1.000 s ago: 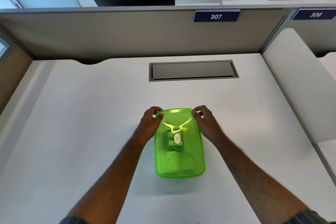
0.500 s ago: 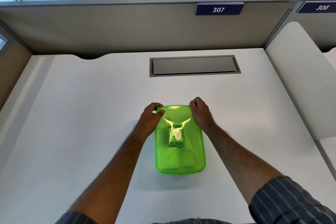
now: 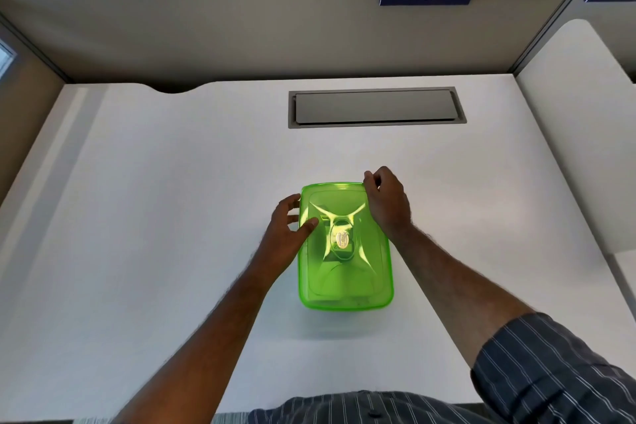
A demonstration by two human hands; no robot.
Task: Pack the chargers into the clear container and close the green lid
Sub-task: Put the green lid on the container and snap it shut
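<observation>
The green lid [image 3: 344,272] sits on the container on my desk [image 3: 137,217]; my left hand [image 3: 287,234] lies open on its left edge (thumb on top), my right hand [image 3: 387,201] curled over the far right corner

Translucent green lid [image 3: 345,248] lies flat atop the container.

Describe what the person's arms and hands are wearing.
Both hands, left hand and right hand, are bare: no gloves, rings or watch visible. The forearms are bare too. A dark sleeve with thin pale stripes sits pushed up the right arm.
</observation>
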